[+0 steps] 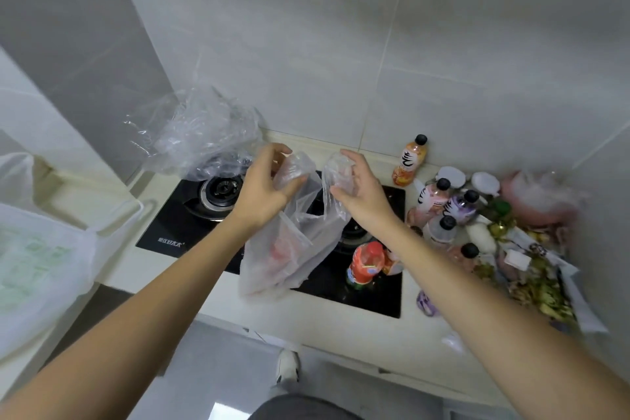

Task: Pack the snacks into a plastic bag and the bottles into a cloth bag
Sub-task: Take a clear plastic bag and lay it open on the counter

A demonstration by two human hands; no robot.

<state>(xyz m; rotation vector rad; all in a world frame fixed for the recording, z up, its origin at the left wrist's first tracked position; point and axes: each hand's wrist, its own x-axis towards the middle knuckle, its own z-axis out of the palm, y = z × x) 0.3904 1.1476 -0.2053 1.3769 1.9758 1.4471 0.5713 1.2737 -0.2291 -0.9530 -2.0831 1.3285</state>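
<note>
I hold a translucent plastic bag (pixel 293 249) up over the black stove (pixel 177 228). My left hand (pixel 262 187) grips one handle and my right hand (pixel 358 191) grips the other. Something reddish shows dimly inside the bag. A red-labelled bottle (pixel 366 264) lies on the stove under my right forearm. An orange bottle (pixel 410 160) stands by the wall. Several pink, purple and clear bottles (pixel 443 208) with black caps cluster at the right. Snack packets (pixel 538 283) lie heaped at the far right. A white cloth bag (pixel 41 266) sits at the left.
A crumpled clear plastic bag (pixel 204 136) lies over the stove's left burner by the tiled wall. A pink bag (pixel 542 198) sits at the far right corner. The cream counter edge (pixel 341 327) runs below the stove, and my shoe (pixel 288 366) shows on the floor.
</note>
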